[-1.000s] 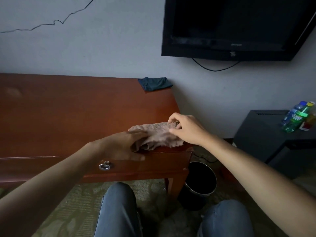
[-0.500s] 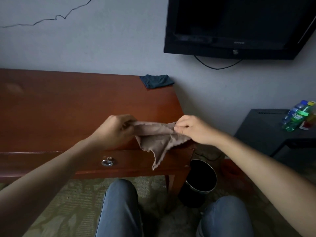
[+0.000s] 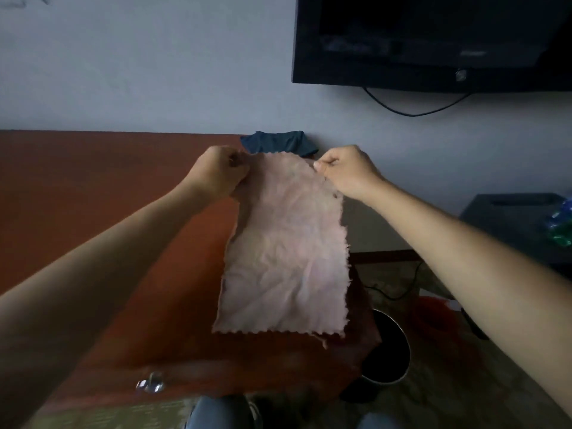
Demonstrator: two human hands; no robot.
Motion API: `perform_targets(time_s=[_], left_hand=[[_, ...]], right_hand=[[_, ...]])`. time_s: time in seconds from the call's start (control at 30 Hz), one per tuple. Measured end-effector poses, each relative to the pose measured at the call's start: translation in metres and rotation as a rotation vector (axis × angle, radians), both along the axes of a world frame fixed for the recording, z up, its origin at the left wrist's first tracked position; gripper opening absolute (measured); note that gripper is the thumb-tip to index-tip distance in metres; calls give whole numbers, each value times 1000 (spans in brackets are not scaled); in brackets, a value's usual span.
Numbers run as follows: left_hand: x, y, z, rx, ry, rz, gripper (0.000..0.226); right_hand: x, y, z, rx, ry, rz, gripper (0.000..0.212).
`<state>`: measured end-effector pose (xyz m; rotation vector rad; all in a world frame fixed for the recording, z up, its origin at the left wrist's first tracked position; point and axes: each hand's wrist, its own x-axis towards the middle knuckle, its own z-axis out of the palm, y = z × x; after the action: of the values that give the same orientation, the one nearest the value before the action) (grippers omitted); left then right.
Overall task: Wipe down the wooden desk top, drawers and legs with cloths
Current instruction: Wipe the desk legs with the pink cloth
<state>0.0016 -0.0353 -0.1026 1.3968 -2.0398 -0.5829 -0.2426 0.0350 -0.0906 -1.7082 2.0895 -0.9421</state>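
Note:
A pinkish-beige cloth (image 3: 284, 246) with zigzag edges hangs spread out flat in the air above the right end of the red-brown wooden desk (image 3: 93, 193). My left hand (image 3: 216, 173) pinches its top left corner and my right hand (image 3: 346, 170) pinches its top right corner. The drawer front below the desk top carries a metal ring pull (image 3: 150, 382). A dark blue cloth (image 3: 278, 143) lies folded at the desk's back right corner, against the wall.
A black waste bin (image 3: 387, 354) stands on the patterned carpet beside the desk's right leg. A black TV (image 3: 433, 41) hangs on the wall with a cable below. A dark cabinet (image 3: 507, 218) with bottles is at the right. My knees are at the bottom edge.
The cloth was bunched on the desk's front right corner; both hands lifted it by its upper corners and raised it, so it now hangs fully unfolded. The view shifted and blurred.

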Motion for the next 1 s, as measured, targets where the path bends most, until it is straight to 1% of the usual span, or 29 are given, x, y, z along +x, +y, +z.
perform_targets(time_s=[0.03, 0.07, 0.1, 0.13, 0.17, 0.2, 0.23, 0.3, 0.37, 0.43, 0.53, 0.57, 0.6, 0.7, 0.77, 0.83, 0.9, 1.0], left_hand=[[-9, -18, -9, -20, -176, 40, 20], [-16, -31, -20, -73, -321, 50, 35], [-20, -36, -32, -173, -389, 9, 45], [-23, -36, -46, -277, -415, -72, 47], [-25, -33, -58, -347, -442, -175, 45], [-25, -27, -67, -331, -498, -257, 48], [-24, -23, -76, -258, -569, -315, 54], [-20, -18, -81, -138, -691, -353, 62], [-17, -23, -69, -118, -724, -364, 64], [-20, -33, -50, -90, -673, -364, 64], [-37, -71, -30, -29, -593, -317, 62], [-48, -90, -27, -20, -592, -293, 61], [-59, -111, -26, -2, -602, -268, 61], [-85, -168, -27, 89, -681, -241, 61], [-90, -189, -38, 119, -758, -278, 62], [-86, -196, -47, 116, -825, -316, 62], [-80, -202, -51, 123, -817, -349, 63], [-74, -209, -51, 98, -813, -406, 65]], right_hand=[[-6, -23, -13, 41, 152, -53, 28], [-10, -39, -26, 40, 310, -109, 31], [-11, -49, -39, -30, 425, -153, 31], [-8, -52, -52, -123, 461, -158, 27], [-3, -51, -64, -192, 448, -113, 25], [3, -47, -75, -191, 434, -39, 26], [10, -43, -85, -131, 444, 32, 31], [20, -37, -94, 14, 523, 120, 46], [25, -36, -87, 96, 542, 147, 53], [24, -42, -72, 124, 527, 167, 54], [5, -88, -48, 77, 342, 41, 44], [-6, -113, -42, 85, 297, 1, 44], [-17, -139, -38, 125, 297, 12, 47], [-37, -200, -38, 276, 423, 208, 57], [-39, -215, -47, 380, 505, 254, 57], [-32, -207, -52, 412, 569, 199, 55], [-22, -191, -56, 382, 606, 117, 54], [-19, -178, -58, 336, 642, 134, 55]])
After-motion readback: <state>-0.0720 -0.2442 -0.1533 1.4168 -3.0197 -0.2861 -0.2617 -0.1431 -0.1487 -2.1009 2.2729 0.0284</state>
